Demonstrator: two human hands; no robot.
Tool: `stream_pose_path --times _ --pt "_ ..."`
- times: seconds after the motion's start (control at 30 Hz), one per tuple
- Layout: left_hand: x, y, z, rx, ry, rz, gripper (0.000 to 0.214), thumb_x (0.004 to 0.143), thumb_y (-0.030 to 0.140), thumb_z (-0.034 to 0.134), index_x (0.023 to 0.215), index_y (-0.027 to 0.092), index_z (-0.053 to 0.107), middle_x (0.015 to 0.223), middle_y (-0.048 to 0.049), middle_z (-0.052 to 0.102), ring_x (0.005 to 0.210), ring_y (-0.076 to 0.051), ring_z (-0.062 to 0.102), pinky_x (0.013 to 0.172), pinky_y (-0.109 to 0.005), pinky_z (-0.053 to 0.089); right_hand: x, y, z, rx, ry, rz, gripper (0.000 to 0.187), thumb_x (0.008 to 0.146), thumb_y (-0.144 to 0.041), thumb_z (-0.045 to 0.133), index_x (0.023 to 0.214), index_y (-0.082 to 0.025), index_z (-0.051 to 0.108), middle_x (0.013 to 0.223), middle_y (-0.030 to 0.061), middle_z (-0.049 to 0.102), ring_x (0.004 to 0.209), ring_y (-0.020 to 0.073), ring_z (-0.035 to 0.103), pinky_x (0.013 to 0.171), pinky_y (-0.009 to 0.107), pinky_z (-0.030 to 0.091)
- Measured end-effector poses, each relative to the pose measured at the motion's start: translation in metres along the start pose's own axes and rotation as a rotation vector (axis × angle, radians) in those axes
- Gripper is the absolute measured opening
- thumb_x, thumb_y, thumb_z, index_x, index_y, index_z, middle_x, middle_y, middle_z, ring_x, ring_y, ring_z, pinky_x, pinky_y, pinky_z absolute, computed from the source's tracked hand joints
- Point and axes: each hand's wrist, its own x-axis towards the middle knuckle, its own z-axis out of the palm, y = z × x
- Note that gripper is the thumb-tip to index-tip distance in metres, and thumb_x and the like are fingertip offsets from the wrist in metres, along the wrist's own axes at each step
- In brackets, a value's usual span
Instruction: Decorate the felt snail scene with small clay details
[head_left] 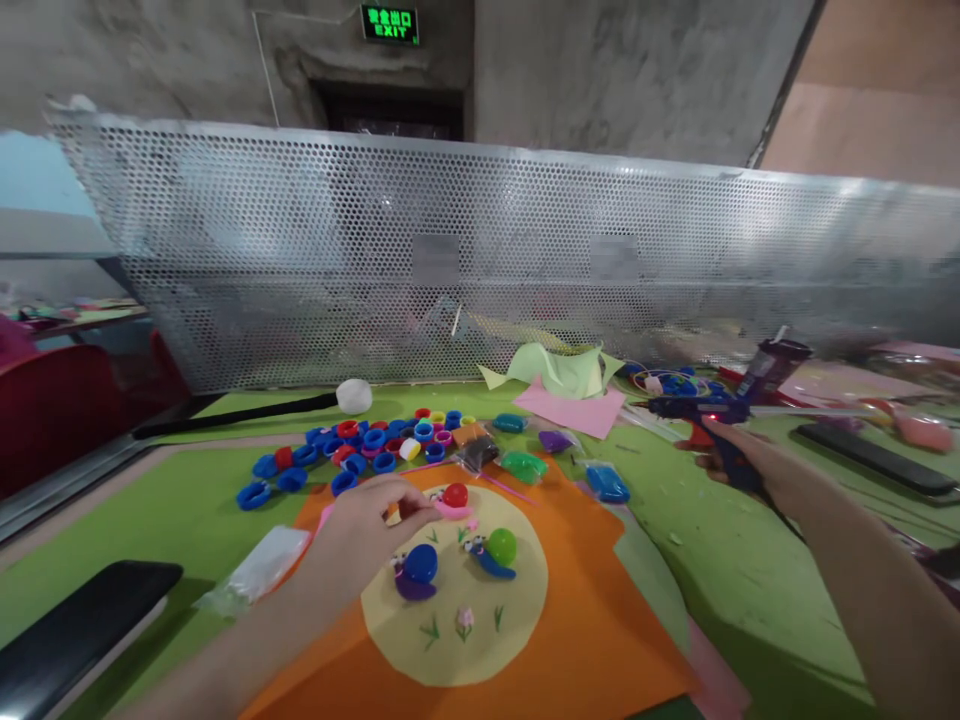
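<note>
My left hand point(379, 525) is closed in a pinch at a small snail point(454, 497) with a red round shell and pink body; the fingertips hide part of its edge. Below it, a snail with a blue shell point(420, 565) and one with a green shell point(501, 548) lie on a pale yellow paper circle point(510, 620) on orange paper point(592, 600). Small grass blades and a pink flower point(465, 620) decorate the circle. Off to the right, my right hand point(731, 450) grips a dark blue glue gun point(697, 408), its red light lit and nozzle pointing left.
Several bottle caps point(382, 460) lie behind my left hand, near clay packets point(523, 465). A black stick with a white ball point(354, 397) lies farther back. Crumpled paper point(555, 370) rests before a perforated metal screen point(525, 250). Black objects point(82, 630) point(874, 460) flank the work.
</note>
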Motion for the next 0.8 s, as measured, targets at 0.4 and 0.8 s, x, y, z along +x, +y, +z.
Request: stream_pose_path --times 0.4,0.8 --pt "0.012 -0.016 0.004 0.019 -0.093 0.099 0.022 0.084 0.032 0.047 0.083 0.025 0.068 0.080 0.0030 0.065 0.075 -0.015 0.059 0.066 -0.021 0.045 -0.049 -0.038 0.085 0.360 -0.565 0.005 0.041 0.070 -0.051 0.060 0.081 -0.011 0.059 0.047 0.0008 0.055 0.035 0.0093 0.046 0.036 0.019 0.036" --pt "0.031 -0.033 0.028 0.022 -0.175 0.097 0.017 0.083 0.028 0.050 0.084 0.023 0.066 0.086 0.0000 0.068 0.078 -0.015 0.062 0.069 -0.024 0.048 -0.061 -0.024 0.115 0.045 -0.603 -0.138 0.032 0.076 -0.046 0.049 0.066 -0.017 0.057 0.047 -0.0022 0.049 0.042 0.0124 0.052 0.042 0.021 0.038"
